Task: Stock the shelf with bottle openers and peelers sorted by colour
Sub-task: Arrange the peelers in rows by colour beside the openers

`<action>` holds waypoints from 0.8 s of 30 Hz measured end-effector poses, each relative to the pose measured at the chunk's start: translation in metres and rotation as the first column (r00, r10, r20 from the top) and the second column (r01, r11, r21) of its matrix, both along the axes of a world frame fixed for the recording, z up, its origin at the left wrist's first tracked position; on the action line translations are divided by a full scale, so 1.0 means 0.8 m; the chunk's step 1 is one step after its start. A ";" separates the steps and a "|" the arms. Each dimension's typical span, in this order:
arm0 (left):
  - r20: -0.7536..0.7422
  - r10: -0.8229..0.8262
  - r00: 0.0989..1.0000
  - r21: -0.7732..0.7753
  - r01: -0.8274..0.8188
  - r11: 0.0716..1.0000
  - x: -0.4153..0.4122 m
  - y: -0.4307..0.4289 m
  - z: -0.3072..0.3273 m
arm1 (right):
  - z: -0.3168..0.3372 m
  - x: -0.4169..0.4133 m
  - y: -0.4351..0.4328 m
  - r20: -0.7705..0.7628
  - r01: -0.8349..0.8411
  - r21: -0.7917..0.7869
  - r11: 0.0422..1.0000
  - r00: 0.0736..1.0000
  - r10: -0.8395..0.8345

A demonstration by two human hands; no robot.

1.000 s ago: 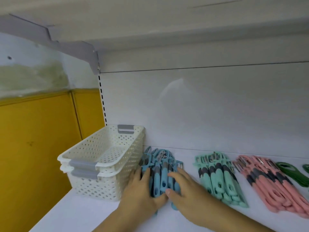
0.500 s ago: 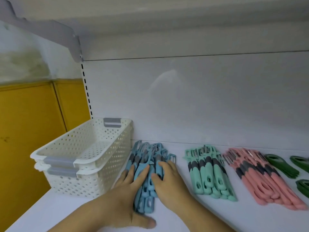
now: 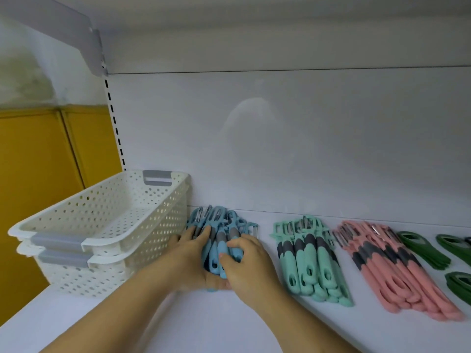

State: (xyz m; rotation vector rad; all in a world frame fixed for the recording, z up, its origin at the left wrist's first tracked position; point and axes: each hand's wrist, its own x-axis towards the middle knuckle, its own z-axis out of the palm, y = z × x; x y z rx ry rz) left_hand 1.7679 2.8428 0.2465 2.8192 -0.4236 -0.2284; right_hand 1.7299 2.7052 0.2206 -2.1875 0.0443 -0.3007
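The blue peelers [image 3: 221,247] lie in one tight bundle on the white shelf [image 3: 193,324], blade ends toward the back panel [image 3: 305,149] and handles toward the person. The bundle sits right between the two hands, pressed from both sides.

The left hand [image 3: 188,261] comes in from the left. Its fingers lie along and over that flank of the bundle, reaching up to the grey collars, and its thumb wraps under the near ends of the handles. The right hand [image 3: 251,266] closes on the other flank, with its fingers curled over the top of the handles and the thumb tip set on the blue plastic in the middle. Both hands have hold of the bundle. The two forearms rise from the bottom edge of the view and meet at it, the left from lower left and the right from lower right.

Just left of the bundle stand two stacked white baskets [image 3: 107,225], and the peeler heads lie close against the baskets' right wall. I cannot tell whether they touch it. To the right, set apart in rows, lie the mint peelers [image 3: 309,261], then the pink peelers [image 3: 392,271], then the dark green bottle openers [image 3: 421,248] at the far edge. Beyond the baskets is a yellow wall [image 3: 33,174].
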 end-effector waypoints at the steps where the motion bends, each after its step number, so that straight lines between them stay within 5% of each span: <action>1: -0.009 0.003 1.000 -0.025 -0.003 1.000 0.002 -0.002 -0.001 | 0.000 0.001 -0.002 0.004 0.006 0.007 1.000 1.000 -0.006; 6: 0.083 -0.036 0.996 -0.472 0.071 0.879 0.002 0.000 -0.036 | -0.001 0.001 -0.006 0.052 0.038 0.139 0.990 0.998 -0.046; 8: 0.053 -0.070 0.996 -0.538 0.088 0.838 -0.002 0.004 -0.035 | 0.000 0.005 -0.005 0.088 0.053 0.226 0.973 0.993 -0.075; 12: 0.008 -0.165 0.986 -0.421 0.153 0.894 -0.009 0.015 -0.032 | 0.000 0.007 -0.003 0.060 0.085 0.249 0.965 0.993 -0.103; 17: 0.179 -0.201 0.963 -0.344 0.253 0.904 -0.013 0.010 -0.032 | 0.001 0.005 -0.002 -0.011 0.082 0.177 0.981 0.997 -0.081; 24: 0.346 -0.239 0.907 -0.029 0.265 0.964 -0.019 -0.015 -0.032 | 0.005 0.006 0.003 -0.003 0.076 0.526 0.847 0.996 -0.087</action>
